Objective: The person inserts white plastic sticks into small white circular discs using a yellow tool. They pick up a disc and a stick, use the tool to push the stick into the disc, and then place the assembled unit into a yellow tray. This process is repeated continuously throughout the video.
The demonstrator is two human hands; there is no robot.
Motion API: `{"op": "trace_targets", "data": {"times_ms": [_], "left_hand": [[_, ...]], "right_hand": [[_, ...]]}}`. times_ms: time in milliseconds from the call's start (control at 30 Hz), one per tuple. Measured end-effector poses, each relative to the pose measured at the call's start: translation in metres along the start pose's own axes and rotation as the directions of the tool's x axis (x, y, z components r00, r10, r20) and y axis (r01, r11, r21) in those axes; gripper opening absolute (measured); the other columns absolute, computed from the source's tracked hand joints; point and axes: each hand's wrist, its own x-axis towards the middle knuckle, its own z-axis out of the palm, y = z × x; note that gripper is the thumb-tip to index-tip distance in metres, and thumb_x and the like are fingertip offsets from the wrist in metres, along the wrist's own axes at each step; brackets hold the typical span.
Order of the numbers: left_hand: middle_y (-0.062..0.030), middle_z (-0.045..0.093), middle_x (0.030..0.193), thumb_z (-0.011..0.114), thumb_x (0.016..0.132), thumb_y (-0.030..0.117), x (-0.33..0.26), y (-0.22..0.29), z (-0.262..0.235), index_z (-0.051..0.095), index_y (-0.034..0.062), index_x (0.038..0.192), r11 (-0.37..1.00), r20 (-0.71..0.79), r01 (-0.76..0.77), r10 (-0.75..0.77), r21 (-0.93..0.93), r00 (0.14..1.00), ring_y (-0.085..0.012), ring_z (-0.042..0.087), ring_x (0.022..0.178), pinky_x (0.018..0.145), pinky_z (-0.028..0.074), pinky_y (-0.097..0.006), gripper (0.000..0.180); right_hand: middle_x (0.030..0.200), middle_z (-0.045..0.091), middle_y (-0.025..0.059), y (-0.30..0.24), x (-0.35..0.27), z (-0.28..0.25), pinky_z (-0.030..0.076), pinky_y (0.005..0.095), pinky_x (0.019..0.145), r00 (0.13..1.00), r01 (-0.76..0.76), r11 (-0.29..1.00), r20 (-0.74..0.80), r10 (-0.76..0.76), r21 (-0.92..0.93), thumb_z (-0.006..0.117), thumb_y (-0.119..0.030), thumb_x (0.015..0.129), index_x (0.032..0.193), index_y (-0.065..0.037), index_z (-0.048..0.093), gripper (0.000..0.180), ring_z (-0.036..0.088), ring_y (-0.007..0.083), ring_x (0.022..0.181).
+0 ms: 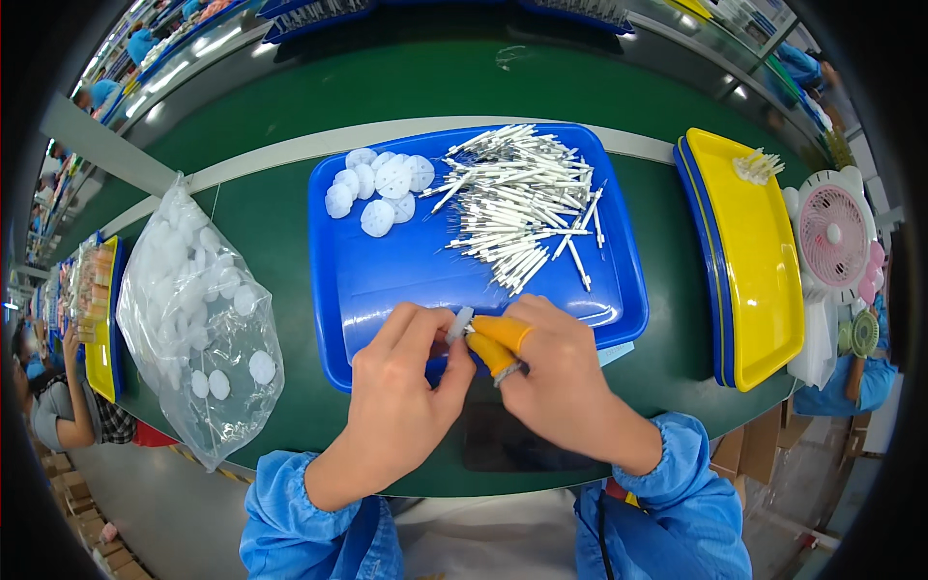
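My left hand [411, 382] pinches a translucent white disc [460, 325] on edge between thumb and fingertips, above the near rim of a blue tray [387, 280]. Right against the disc, my right hand [556, 362] is closed, with yellow finger covers [498, 338] on two fingers. A small pale bit shows at its fingertips, too hidden to name. In the tray's far left lie several round white discs [394, 179] with small holes. A big heap of thin white sticks with fine wire ends [522, 198] fills its far right.
Left of the tray sits a clear plastic bag of white discs [198, 300]. Stacked yellow and blue trays [739, 271] stand at right, beside a pink and white fan [833, 232]. A dark flat object [527, 440] lies near the table's front edge. Other people work at both sides.
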Motion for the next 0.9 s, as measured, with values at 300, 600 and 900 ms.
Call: {"op": "trace_targets", "data": {"times_ms": [300,600,900], "left_hand": [[-0.0112,0.067,0.103,0.074,0.095,-0.003,0.015,-0.001,-0.015,0.071,-0.0035,0.109,0.986,-0.006,0.134,-0.136,-0.095,0.991,-0.0231,0.074,0.086,0.077,0.066,-0.034,0.015],[-0.0058,0.067,0.097,0.076,0.093,-0.004,0.013,0.005,-0.016,0.070,-0.0056,0.103,0.916,0.131,0.314,-0.290,-0.248,0.948,-0.0115,0.069,0.091,0.074,0.063,-0.028,0.012],[-0.0075,0.069,0.100,0.071,0.091,-0.008,0.011,0.006,-0.012,0.071,-0.0048,0.103,0.974,0.082,0.126,-0.112,-0.189,0.990,-0.0136,0.071,0.091,0.074,0.064,-0.029,0.012]], "right_hand": [[0.103,0.063,0.0151,0.041,0.013,-0.041,0.050,0.0434,0.082,0.993,0.076,0.896,0.113,-0.029,-0.437,0.073,0.009,0.073,0.092,0.008,0.076,0.019,0.060,0.0337,0.099],[0.105,0.066,0.0177,-0.003,0.001,-0.041,0.048,0.0459,0.084,0.978,-0.119,0.993,0.174,0.117,0.003,0.070,0.008,0.072,0.115,0.006,0.072,0.043,0.060,0.0371,0.097],[0.097,0.060,0.0169,0.005,-0.004,-0.035,0.048,0.0455,0.083,0.975,0.051,0.999,0.215,-0.050,0.002,0.067,0.009,0.065,0.112,0.012,0.073,0.047,0.059,0.0356,0.093]]}}
